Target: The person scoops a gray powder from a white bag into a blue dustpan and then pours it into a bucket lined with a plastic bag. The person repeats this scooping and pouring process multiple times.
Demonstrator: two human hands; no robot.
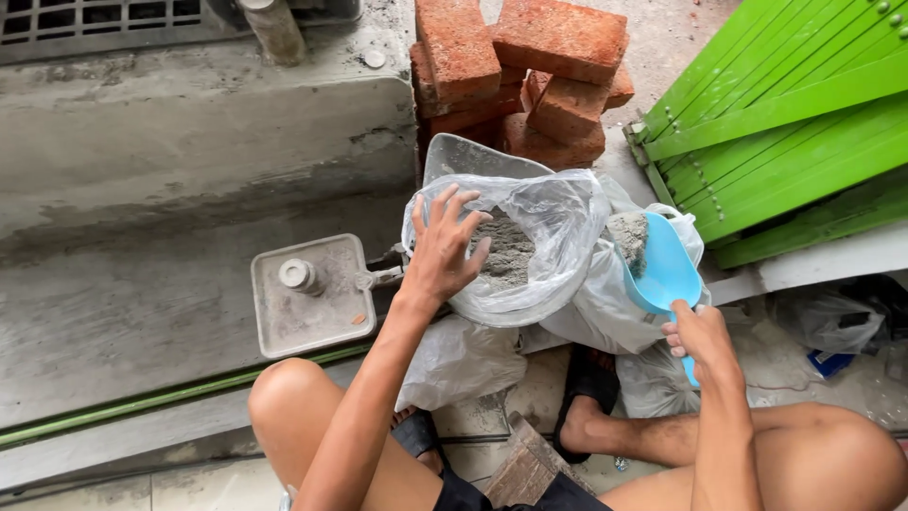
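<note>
A clear plastic bag (558, 237) of grey cement powder (506, 251) sits open on the ground in front of me. My left hand (443, 248) rests on the bag's near left rim, fingers spread, holding the opening apart. My right hand (698, 333) grips the handle of a light blue plastic scoop (667, 270) to the right of the bag. The scoop carries a heap of grey powder (626, 235) at its far end, level with the bag's rim.
A stack of red bricks (530, 71) stands just behind the bag. Green slatted panels (785, 123) lie at the right. A grey square metal plate with a knob (312, 293) lies to the left, beside a concrete ledge (189, 142). More plastic bags lie around my feet.
</note>
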